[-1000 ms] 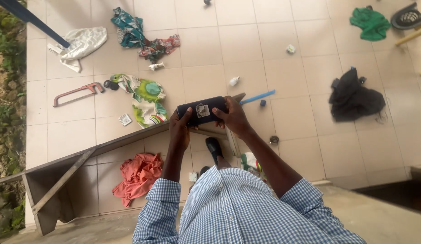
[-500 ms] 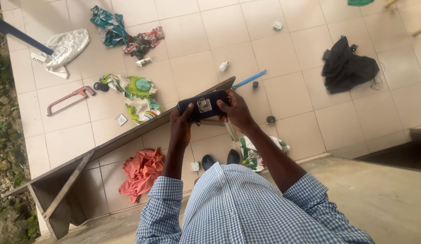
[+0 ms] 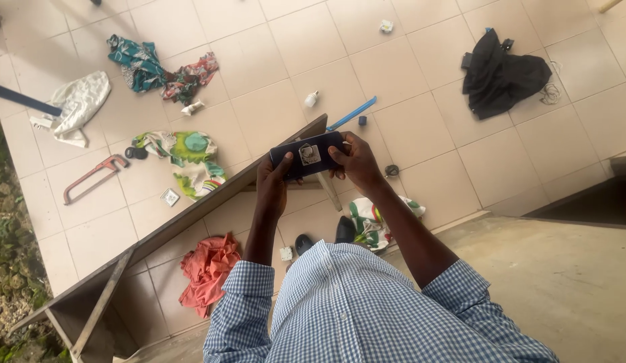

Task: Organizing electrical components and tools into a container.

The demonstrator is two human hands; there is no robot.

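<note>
I hold a dark blue phone [image 3: 291,154] sideways in front of me, with a square ring holder on its back. My left hand [image 3: 270,185] grips its left end, thumb over the top edge. My right hand [image 3: 357,163] grips the right end. Both arms come out of blue checked sleeves. Below the phone a long wooden bench [image 3: 178,218] runs diagonally across the tiled floor.
Scattered on the tiles: a red hacksaw [image 3: 92,176], a white cloth [image 3: 72,106], patterned cloths [image 3: 185,153], an orange cloth [image 3: 209,269], a black garment [image 3: 501,74], a blue stick [image 3: 352,113], a small white bottle [image 3: 311,99]. My dark shoes [image 3: 344,230] stand by a concrete step.
The view has swung so the floor items slid up and left in the picture. My feet now stand side by side. Both hands keep the same grip on the phone.
</note>
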